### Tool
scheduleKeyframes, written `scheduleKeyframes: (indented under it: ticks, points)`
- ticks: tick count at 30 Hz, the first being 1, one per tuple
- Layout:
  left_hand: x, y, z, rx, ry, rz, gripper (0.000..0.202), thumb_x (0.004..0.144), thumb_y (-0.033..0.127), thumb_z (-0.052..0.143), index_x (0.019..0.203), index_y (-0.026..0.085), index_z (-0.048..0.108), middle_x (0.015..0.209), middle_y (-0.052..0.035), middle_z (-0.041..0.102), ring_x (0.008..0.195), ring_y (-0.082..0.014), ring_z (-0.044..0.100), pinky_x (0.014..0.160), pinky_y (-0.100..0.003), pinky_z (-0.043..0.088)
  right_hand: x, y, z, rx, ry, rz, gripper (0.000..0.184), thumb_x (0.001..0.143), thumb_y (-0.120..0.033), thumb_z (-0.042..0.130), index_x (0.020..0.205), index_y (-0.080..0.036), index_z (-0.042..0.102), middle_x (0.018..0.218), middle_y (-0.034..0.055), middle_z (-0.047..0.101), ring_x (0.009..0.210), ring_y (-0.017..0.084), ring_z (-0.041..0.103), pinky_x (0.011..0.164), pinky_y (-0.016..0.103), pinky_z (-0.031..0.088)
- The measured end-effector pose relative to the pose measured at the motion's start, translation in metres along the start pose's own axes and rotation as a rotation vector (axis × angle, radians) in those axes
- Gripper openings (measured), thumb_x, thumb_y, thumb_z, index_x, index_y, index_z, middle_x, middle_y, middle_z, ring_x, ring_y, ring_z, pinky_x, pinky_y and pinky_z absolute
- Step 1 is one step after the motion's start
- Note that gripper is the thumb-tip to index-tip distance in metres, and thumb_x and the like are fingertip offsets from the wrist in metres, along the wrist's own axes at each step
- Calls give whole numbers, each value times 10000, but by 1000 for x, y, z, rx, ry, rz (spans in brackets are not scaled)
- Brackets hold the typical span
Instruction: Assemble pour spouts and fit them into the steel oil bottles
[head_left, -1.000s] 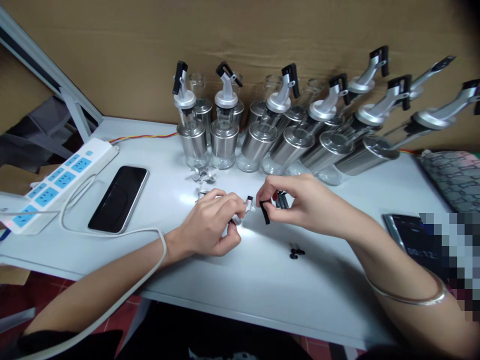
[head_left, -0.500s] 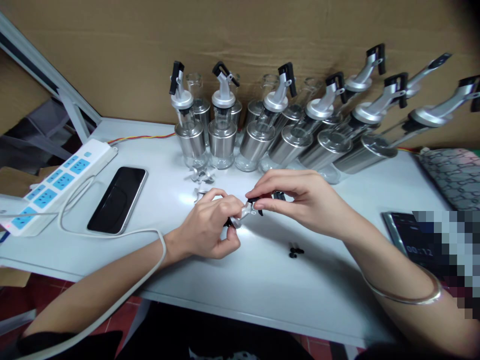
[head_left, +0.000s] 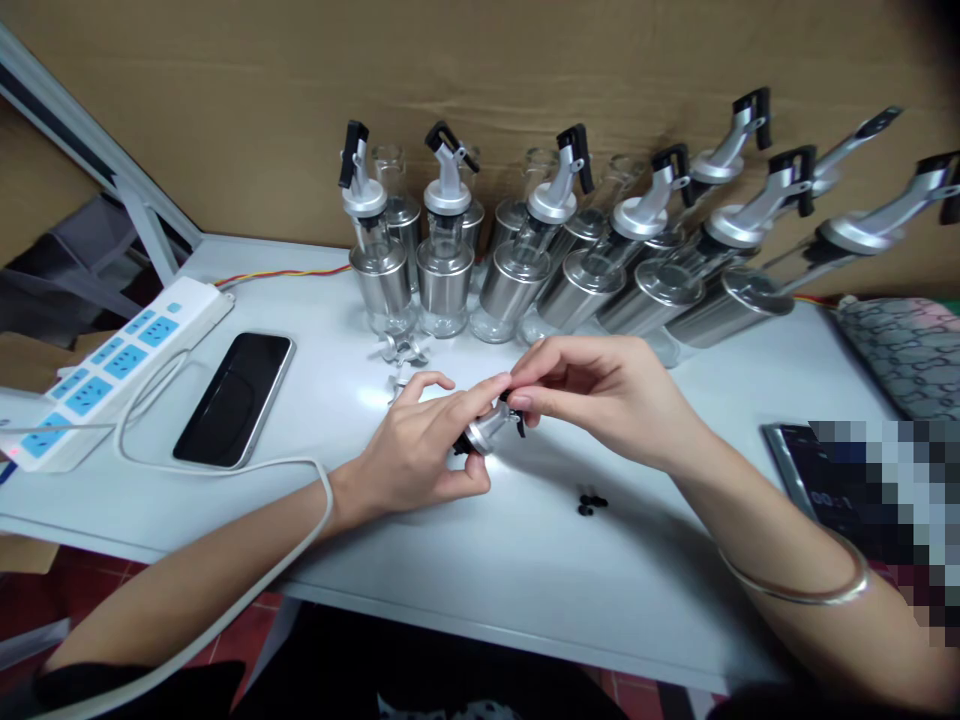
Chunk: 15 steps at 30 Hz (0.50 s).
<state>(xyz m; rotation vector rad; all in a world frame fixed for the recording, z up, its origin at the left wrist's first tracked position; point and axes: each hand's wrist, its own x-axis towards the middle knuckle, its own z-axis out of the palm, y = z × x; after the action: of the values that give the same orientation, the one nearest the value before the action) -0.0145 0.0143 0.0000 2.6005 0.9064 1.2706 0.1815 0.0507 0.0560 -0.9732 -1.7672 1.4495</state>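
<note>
Between my two hands, just above the table, is a silver bottle pourer spout (head_left: 488,430) with a black lever. My left hand (head_left: 424,440) grips its round base between thumb and fingers, with the index finger stretched along the spout. My right hand (head_left: 600,390) pinches the black lever end with thumb and forefinger; the fingertips hide part of it. Beyond the left hand lie loose silver spout parts (head_left: 403,348). A few small black pieces (head_left: 591,503) rest on the table to the right, below my right hand.
Several glass-and-steel bottles (head_left: 385,285) with pourers stand along the cardboard wall (head_left: 247,130). At left are a power strip (head_left: 120,370), a black phone (head_left: 236,400) and a white cable (head_left: 255,464) crossing my left forearm. Another phone (head_left: 802,470) lies at right.
My left index finger has stretched out toward the right fingertips, and the spout's round base shows more. My right fingers have curled into a tighter pinch on the lever end.
</note>
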Motion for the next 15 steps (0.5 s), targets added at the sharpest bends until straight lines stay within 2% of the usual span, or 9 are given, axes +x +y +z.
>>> scheduleKeyframes:
  ticks: [6,10,15]
  points:
    - [2,-1,0,48,-19,18,742,768,117,442,1474,143,214,815,-17,626,720,-161,588,804,-354,487,1,-1,-2,-15,-15,23,180,737,-322,726,810,-158,731,738,38,702,619,127,637,587,261,535]
    - [4,-1,0,37,-29,12,758,762,95,426,1482,138,192,853,-39,596,745,-172,567,807,-362,489,2,-2,0,-3,24,14,142,741,-267,719,840,-170,748,732,26,702,630,123,636,615,269,548]
    - [3,-1,0,43,-78,-62,798,761,80,412,1496,178,115,914,-48,565,839,-193,554,777,-335,505,3,-2,4,8,80,55,185,713,-315,747,822,-166,736,688,20,699,616,138,638,612,291,551]
